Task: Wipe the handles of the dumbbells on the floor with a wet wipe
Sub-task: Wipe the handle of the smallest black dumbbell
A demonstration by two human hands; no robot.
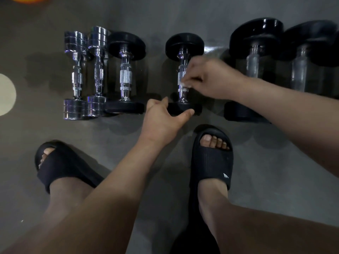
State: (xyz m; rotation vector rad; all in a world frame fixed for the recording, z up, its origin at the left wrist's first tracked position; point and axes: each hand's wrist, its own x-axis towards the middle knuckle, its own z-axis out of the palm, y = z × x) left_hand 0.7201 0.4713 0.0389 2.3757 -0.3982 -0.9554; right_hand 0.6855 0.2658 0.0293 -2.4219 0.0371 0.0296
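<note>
Dumbbell [184,45] with black plates lies fourth in the row on the grey floor [266,162]. Right hand [211,79] reaches in from the right, fingertips pinching a white wet wipe [183,82] against its chrome handle [182,58]. Left hand [161,120] curls thumb and fingers round the near plate [180,108], forearm stretched forward.

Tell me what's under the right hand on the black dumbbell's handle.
A white scrap of wet wipe shows beneath the right hand, against the knurled handle of the dumbbell. The rest of the wipe and the handle stretch behind the fingers are covered.
</note>
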